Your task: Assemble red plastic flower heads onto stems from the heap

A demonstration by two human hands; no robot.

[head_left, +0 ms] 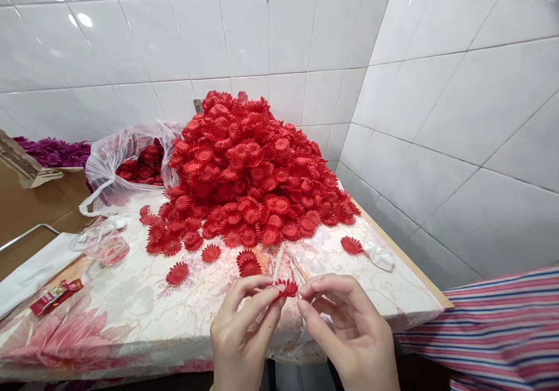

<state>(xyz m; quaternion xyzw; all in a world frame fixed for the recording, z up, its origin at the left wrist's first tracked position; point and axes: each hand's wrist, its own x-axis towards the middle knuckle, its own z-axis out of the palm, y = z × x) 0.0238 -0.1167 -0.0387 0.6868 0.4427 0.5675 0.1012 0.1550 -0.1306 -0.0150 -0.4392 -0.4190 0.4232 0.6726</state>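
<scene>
Close to the table's front edge, my left hand (248,315) pinches a small red artificial flower (287,288) between thumb and fingers. My right hand (349,321) is just right of that flower, its thumb and index finger a little apart; whether a fingertip touches the petals I cannot tell. Beyond both hands rises a large heap of the same red flowers (248,170). A pair of overlapping darker red flowers (248,263) lies just past my left fingertips. Thin pale strips (278,263) on the cloth run from the heap toward my hands.
A clear plastic bag (105,164) with darker red flowers stands left of the heap. Nearer are a transparent cup (111,250), a red wrapper (56,297) and a cardboard box (39,216). Crumpled white plastic (379,257) lies right. Tiled walls enclose the table; striped fabric (502,327) hangs at right.
</scene>
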